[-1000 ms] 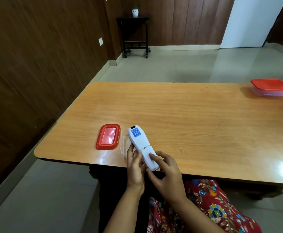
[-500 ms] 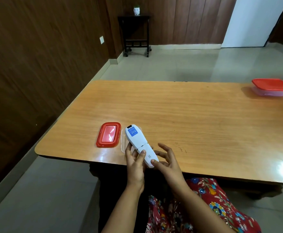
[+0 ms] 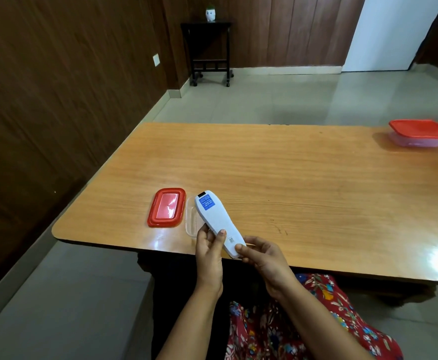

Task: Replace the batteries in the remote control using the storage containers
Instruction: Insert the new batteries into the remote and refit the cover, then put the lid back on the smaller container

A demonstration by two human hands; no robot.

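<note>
Both hands, left hand (image 3: 208, 252) and right hand (image 3: 263, 261), hold a white remote control (image 3: 216, 220) back-up over the wooden table (image 3: 303, 188). A red lid (image 3: 166, 207) lies just beside an open clear container (image 3: 191, 224).

— Can any writing be read?
— Not really. The white plastic remote control (image 3: 216, 222) carries a blue rectangular sticker (image 3: 206, 202) with white print near its far end, too small to make out.
— Anything else?
— A small square code mark (image 3: 231, 240) near its near end, also unreadable.

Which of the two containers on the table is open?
The clear container near the hands, partly behind the remote. Its red lid lies beside it on the table. The far container at the right edge has its lid on.
</note>
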